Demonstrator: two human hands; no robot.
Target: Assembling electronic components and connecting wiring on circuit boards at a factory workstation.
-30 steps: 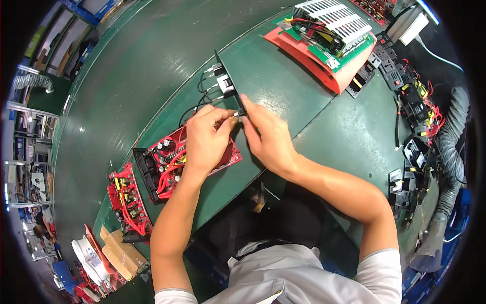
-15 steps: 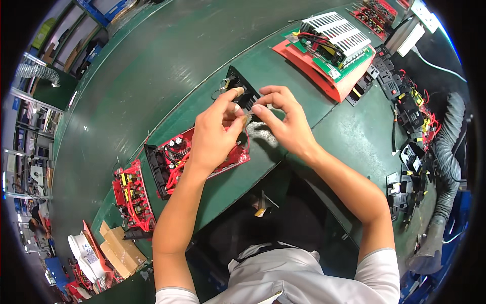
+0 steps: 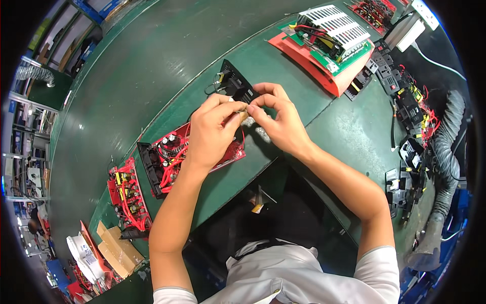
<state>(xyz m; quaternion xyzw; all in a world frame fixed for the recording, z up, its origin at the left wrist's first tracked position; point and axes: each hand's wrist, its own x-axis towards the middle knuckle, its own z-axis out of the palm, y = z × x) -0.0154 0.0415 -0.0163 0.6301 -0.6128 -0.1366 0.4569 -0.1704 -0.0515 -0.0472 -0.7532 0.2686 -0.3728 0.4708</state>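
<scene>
Both my hands meet over the green bench, in front of an upright black panel [image 3: 237,83] with wires on its left side. My left hand [image 3: 212,126] is closed, thumb and fingers pinched together at something too small to name. Against its fingertips, my right hand [image 3: 278,121] pinches too; what lies between the fingers is hidden. Partly beneath my left hand sits a red circuit board [image 3: 177,157] with red wires, capacitors and a black end panel [image 3: 151,169]. A pale, speckled lump [image 3: 262,134] shows on the bench just below my right hand.
Another red board [image 3: 127,195] lies farther left, near a cardboard box [image 3: 119,251]. At the far right, a green board with a white vented cover [image 3: 336,25] rests on an orange sheet [image 3: 304,66]. Black sockets [image 3: 387,76] and a grey flexible duct [image 3: 448,142] line the right side.
My hands have drawn closer together, fingertips now meeting. The right fingers curl in more, near the black panel's edge. The whole view has shifted slightly.
</scene>
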